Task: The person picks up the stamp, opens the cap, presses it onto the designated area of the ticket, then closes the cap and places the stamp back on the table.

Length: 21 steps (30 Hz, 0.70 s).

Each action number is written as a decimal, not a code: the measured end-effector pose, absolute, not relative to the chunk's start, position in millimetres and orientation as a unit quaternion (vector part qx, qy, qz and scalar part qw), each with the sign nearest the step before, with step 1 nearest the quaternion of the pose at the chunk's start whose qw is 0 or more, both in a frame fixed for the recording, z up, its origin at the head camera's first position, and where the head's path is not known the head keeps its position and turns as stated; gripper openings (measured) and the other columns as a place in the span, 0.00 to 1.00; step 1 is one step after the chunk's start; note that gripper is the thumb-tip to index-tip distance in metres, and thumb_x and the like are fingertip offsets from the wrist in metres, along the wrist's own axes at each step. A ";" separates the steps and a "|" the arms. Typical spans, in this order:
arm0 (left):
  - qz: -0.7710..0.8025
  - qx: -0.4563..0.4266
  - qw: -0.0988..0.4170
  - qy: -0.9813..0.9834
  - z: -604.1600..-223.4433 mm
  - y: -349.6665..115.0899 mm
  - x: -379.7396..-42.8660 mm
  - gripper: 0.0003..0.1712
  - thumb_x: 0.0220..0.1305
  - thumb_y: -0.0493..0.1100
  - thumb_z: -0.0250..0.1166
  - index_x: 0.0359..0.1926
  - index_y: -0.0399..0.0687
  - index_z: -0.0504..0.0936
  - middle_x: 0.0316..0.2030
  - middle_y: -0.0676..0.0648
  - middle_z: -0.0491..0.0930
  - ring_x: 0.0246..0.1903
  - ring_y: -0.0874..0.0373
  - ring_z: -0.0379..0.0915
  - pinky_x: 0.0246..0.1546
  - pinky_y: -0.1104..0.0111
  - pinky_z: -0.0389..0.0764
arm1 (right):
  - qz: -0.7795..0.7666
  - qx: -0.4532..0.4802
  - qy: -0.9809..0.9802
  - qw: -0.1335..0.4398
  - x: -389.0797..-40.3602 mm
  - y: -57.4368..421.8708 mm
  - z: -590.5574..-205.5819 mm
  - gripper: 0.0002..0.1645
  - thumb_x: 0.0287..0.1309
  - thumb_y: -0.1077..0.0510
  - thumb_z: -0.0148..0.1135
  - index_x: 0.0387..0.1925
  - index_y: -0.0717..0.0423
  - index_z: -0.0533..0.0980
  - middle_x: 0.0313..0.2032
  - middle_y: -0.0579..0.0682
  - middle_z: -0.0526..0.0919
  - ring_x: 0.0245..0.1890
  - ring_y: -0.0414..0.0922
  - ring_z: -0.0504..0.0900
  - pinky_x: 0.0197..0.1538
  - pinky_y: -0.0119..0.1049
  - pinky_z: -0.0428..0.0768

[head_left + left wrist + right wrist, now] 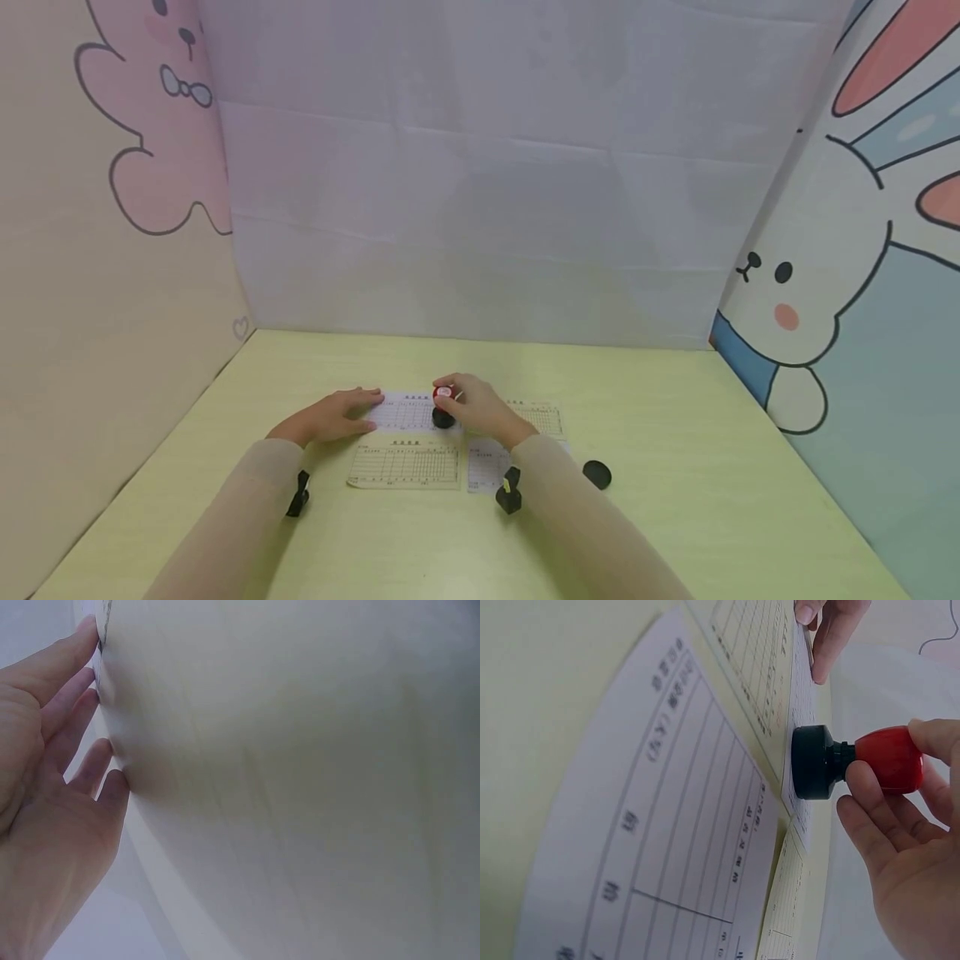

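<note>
1. Right hand: thumb and fingers pinch the red knob of a stamp.
2. Stamp is upright, black base down at the right part of the far-left white form; base appears to touch the paper.
3. Left hand: fingers loosely spread, fingertips at that form's left edge.
4. Nearer me, a cream form; right of it, a second white form, partly behind the right sleeve.
5. Black disc lies on the table, right of that sleeve.
</note>
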<state>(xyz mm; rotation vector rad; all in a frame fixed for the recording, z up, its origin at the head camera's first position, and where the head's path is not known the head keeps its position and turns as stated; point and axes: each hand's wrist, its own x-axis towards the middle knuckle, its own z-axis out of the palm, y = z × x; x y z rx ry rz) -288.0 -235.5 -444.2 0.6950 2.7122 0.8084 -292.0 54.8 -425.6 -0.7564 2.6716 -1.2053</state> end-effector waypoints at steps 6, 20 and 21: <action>0.278 0.235 0.115 0.924 -445.6 -235.9 -289.6 0.34 0.70 0.47 0.65 0.71 0.36 0.68 0.73 0.35 0.60 0.72 0.29 0.44 0.69 0.35 0.47 | -0.391 -0.248 0.884 0.063 -291.6 54.3 -422.0 0.22 0.72 0.52 0.59 0.62 0.57 0.75 0.44 0.47 0.79 0.40 0.42 0.78 0.42 0.36 0.77; 0.282 0.234 0.114 0.923 -445.6 -236.5 -289.3 0.35 0.70 0.47 0.65 0.71 0.36 0.67 0.73 0.35 0.60 0.72 0.29 0.45 0.69 0.35 0.47 | -0.408 -0.243 0.878 0.057 -292.8 52.7 -426.9 0.23 0.72 0.53 0.59 0.63 0.59 0.75 0.43 0.48 0.79 0.41 0.43 0.79 0.43 0.36 0.78; 0.281 0.234 0.114 0.924 -445.8 -236.7 -289.3 0.35 0.70 0.47 0.65 0.71 0.36 0.67 0.73 0.35 0.60 0.72 0.29 0.45 0.69 0.35 0.47 | -0.412 -0.241 0.877 0.056 -293.0 52.5 -428.4 0.24 0.72 0.53 0.59 0.63 0.59 0.74 0.43 0.47 0.79 0.41 0.43 0.79 0.43 0.36 0.78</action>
